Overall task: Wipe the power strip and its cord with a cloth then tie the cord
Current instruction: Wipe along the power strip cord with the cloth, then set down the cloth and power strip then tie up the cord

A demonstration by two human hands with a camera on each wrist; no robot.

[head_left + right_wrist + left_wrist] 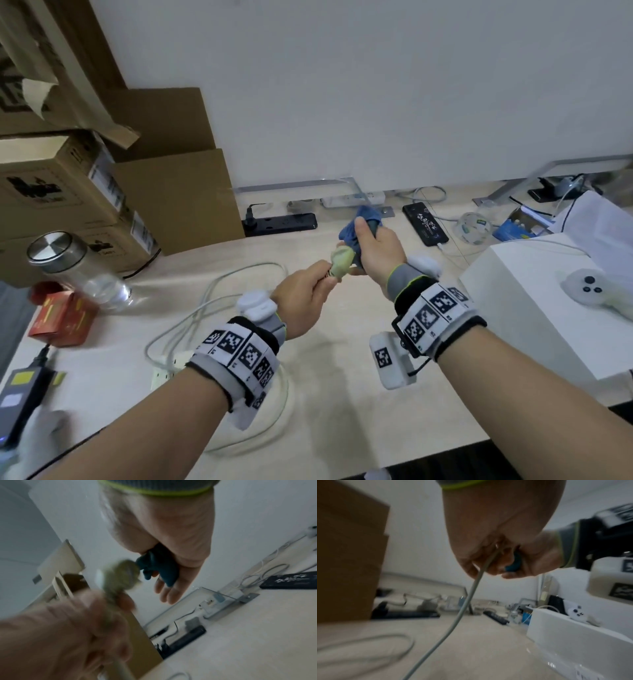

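1. Above the bench, the left hand pinches the cord just behind its plug, holding it steady for wiping.
2. The right hand curls around the blue cloth, bunched against the plug end.
3. The slack cord loops on the bench down to the power strip, partly hidden behind the left wrist; tying is not yet begun.

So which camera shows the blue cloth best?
The head view: the blue cloth is sharp there, bunched in the right hand next to the plug that the left hand holds. The right wrist view shows it blurred; the left wrist view shows only a blue sliver.
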